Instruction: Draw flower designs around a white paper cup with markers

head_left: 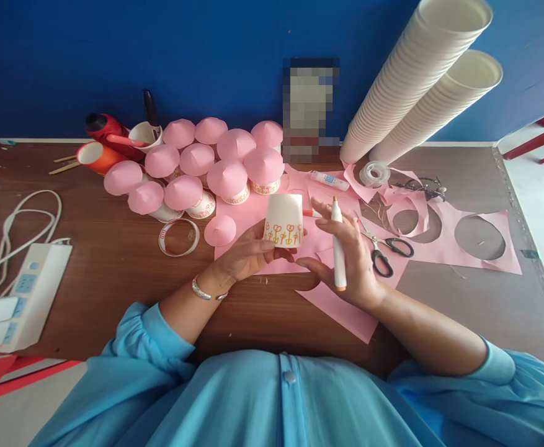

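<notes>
My left hand (pixel 250 251) is closed around the lower part of a white paper cup (pixel 283 214), which is upside down. Orange and yellow flowers are drawn around the cup near its rim. Just to the right, my right hand (pixel 353 261) has its fingers stretched out and apart from the cup, with a white marker (pixel 337 248) held between them. Behind my left hand are several pink paper cones (pixel 227 177), most sitting on upturned cups with similar drawings. A small pink cone (pixel 220 231) lies close to my left hand.
Black-handled scissors (pixel 383 251), a glue tube (pixel 330 180), a tape roll (pixel 374 174) and cut pink paper (pixel 467 233) lie at the right. Tall cup stacks (pixel 415 68) stand behind. A cut cup ring (pixel 178 238) and power strip (pixel 39 292) are at left.
</notes>
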`<move>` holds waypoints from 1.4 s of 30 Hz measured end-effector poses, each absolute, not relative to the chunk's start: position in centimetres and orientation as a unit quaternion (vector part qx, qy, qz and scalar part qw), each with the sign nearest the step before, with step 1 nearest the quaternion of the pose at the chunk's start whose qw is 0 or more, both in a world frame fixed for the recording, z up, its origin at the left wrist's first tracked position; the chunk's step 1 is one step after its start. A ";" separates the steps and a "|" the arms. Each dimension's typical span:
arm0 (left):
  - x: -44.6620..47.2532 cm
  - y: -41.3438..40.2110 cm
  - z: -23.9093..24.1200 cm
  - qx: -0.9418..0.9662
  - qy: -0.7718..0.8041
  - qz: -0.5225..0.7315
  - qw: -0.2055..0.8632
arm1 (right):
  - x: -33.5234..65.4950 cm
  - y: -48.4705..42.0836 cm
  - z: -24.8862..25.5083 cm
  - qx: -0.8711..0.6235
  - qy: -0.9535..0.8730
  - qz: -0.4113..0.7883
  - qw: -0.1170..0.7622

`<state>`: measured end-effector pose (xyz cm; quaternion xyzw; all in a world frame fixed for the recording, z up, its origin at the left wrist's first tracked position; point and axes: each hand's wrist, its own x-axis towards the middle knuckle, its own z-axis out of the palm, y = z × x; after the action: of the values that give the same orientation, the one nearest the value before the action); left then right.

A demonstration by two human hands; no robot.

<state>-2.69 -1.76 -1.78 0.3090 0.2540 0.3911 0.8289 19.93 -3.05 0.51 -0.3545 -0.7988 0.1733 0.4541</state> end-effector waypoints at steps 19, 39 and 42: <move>-2.2 -2.4 -2.4 0.468 0.312 0.393 0.727 | 20.1 -2.3 0.4 -0.348 -0.821 0.126 0.434; -2.2 -2.0 -2.1 0.349 0.286 0.454 0.768 | 20.0 -4.0 1.7 -0.296 -0.791 0.214 0.491; -2.3 -1.9 -2.3 0.342 0.292 0.452 0.770 | 20.0 -3.9 1.6 -0.283 -0.801 0.203 0.487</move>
<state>-2.26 -1.93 -2.26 0.3424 0.2916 0.4519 0.7704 20.00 -3.85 1.64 -0.2828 -0.8010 0.2030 0.4871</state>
